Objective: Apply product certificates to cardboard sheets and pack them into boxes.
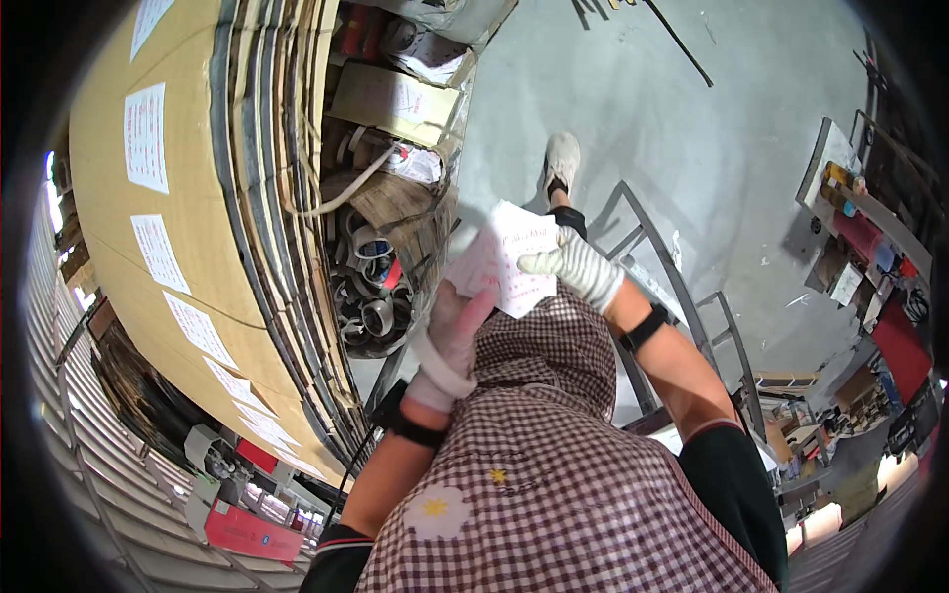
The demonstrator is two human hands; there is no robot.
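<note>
An open box (393, 203) on the left held a jumble of rolls (378, 314), with a yellow carton (395, 99) beyond it. The white paper (524, 252) lay between the gloved left hand (455, 341) and right hand (581, 269), both pinching it under their thumbs in front of the apron (554, 465). Stacked boards (188, 178) with labels rose at the left, and a metal frame (660, 245) stood on the floor (633, 109) to the right.
</note>
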